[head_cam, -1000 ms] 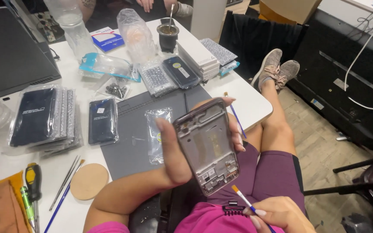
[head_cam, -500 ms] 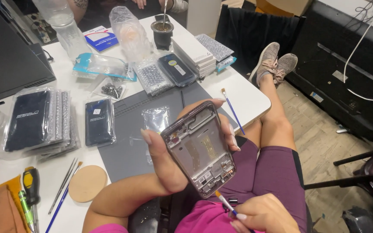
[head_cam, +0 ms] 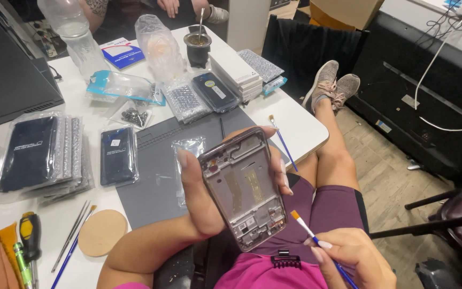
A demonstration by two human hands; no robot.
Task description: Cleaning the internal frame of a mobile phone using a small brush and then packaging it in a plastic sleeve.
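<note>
white table, phone frame upright, slightly tilted

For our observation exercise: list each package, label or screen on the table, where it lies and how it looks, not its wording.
Laptop: far left, dark, angled.
Bagged dark phone panel: left of grey mat, small white sticker.
Stack of bagged panels: left edge.
Blue-white card: table's back.
White boxes: back right, stacked.
</note>
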